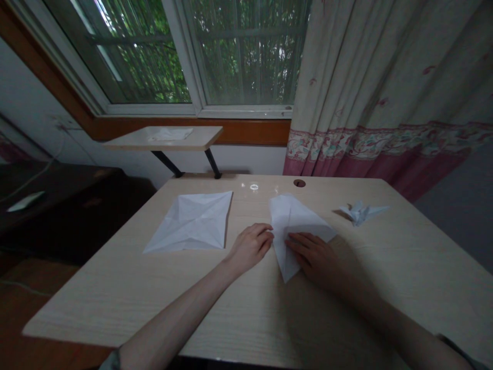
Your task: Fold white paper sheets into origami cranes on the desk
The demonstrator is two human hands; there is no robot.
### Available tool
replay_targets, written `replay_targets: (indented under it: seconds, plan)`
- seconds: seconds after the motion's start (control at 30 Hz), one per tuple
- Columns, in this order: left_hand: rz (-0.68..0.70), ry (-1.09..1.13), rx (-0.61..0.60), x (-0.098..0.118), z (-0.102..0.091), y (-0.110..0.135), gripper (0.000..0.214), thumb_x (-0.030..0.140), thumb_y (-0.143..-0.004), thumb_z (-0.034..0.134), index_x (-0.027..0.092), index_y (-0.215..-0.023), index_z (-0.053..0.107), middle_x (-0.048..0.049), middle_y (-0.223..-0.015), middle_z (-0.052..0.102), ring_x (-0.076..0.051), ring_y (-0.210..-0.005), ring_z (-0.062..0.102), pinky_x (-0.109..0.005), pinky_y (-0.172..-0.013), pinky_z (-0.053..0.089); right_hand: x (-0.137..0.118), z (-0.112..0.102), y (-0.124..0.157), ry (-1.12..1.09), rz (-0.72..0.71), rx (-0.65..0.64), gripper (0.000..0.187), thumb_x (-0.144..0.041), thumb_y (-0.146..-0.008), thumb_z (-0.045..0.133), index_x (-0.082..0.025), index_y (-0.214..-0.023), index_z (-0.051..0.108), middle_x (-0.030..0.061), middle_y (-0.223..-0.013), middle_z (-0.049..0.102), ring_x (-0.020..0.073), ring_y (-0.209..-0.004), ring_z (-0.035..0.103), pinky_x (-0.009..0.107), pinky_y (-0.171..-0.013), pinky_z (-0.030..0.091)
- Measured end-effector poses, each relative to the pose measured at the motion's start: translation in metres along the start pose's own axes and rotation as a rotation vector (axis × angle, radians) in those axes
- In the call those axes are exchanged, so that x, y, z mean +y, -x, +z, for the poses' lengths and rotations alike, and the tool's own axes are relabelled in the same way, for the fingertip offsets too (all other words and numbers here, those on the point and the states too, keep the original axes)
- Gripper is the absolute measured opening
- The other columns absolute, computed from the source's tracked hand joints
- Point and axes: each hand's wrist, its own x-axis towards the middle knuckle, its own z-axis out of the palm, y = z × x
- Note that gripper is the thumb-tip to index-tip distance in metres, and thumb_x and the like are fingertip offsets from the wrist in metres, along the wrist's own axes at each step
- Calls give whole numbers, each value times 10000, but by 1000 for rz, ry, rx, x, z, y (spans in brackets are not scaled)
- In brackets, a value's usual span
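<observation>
A white sheet folded into a kite shape (293, 222) lies in the middle of the light wooden table (154, 298). My left hand (251, 247) rests at its left edge, fingers curled with the tips pressing the paper's side. My right hand (315, 257) lies flat on the lower right part of the fold, fingers stretched toward the left along a crease. A creased, unfolded square sheet (192, 222) lies to the left of my hands. A small finished paper crane (361, 211) sits at the right, apart from both hands.
A small shelf (165, 137) on black brackets juts out under the window behind the table. A cable hole (299, 183) is in the table's far edge. A patterned curtain (385, 103) hangs at the right; a dark cabinet (57, 205) stands at the left.
</observation>
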Motion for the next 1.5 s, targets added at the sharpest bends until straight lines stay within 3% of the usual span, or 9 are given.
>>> replay_targets:
  seconds: [0.27,0.53,1.07,1.5]
  plan:
    - [-107,-93,25,3,-5,-2,68,247,-955,574,201,-964,624,-49,-1040,683,-219,-987,618,-372,-862,506,2,10,4,-78,-16,16,400,-135,-937,458,-183,-1273,670,130,-1361,626,264,-1245,593,465,-1053,506]
    - [-154,-124,8,4,-6,-3,87,266,-932,623,212,-866,611,-30,-993,668,-212,-944,608,-361,-838,486,3,6,3,-47,-39,-11,379,-139,-952,461,-166,-1268,670,131,-1353,632,266,-1233,603,455,-1049,512]
    - [-207,-30,54,4,-7,-4,125,259,-858,723,212,-817,615,-27,-1011,661,-217,-961,619,-367,-868,509,5,9,1,-108,-38,5,392,-195,-989,462,-252,-1356,587,67,-1368,626,235,-1236,587,474,-1046,499]
    - [-230,-17,-31,5,-10,-5,164,272,-828,757,209,-776,615,-8,-988,662,-207,-936,604,-341,-833,461,6,11,1,-100,-35,-2,381,-203,-1000,441,-246,-1342,603,72,-1375,620,246,-1236,585,475,-1048,498]
